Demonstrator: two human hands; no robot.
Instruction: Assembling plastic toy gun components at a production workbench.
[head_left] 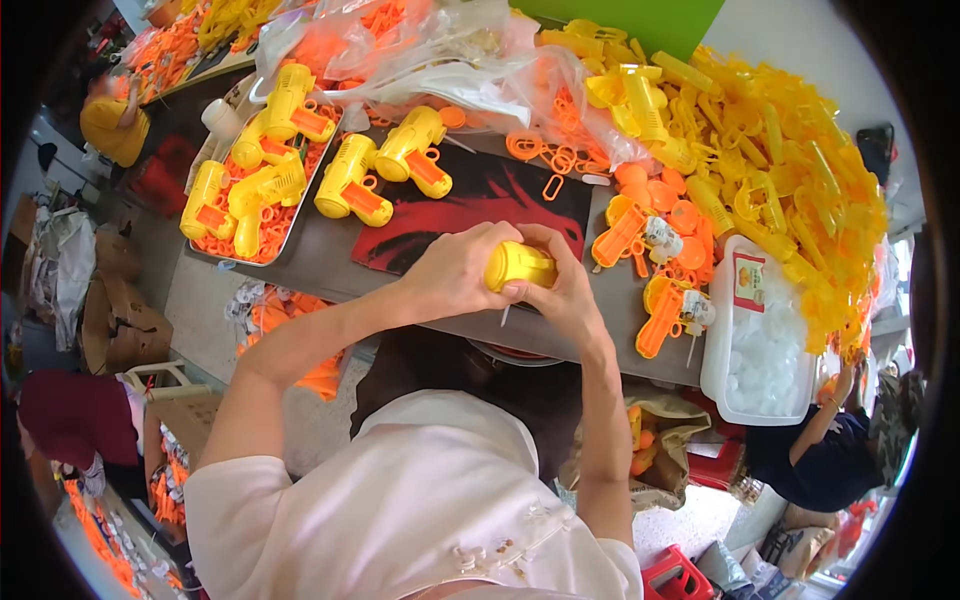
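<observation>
Hands meet at the centre of the frame, just above the near edge of the tabletop [330, 262], and between them you hold a yellow toy part [519, 264]. Your left hand [455, 270] wraps it from the left with fingers curled shut around it; your right hand [560, 290] closes on its right end, thumb and fingertips pinching it. Gripping from both sides this way looks meant to press or twist the piece together while keeping it off the surface.

The part is rounded, glossy and bright yellow, mostly hidden by your fingers, so its full shape cannot be told.

Finished yellow-and-orange toy guns [350, 180] lie in the upper left, some in a metal tray [300, 215], within easy reach. Loose yellow parts [790, 170] heap in the upper right, orange pieces [660, 215] beside them, and a white tub [712, 350] stands at right.
</observation>
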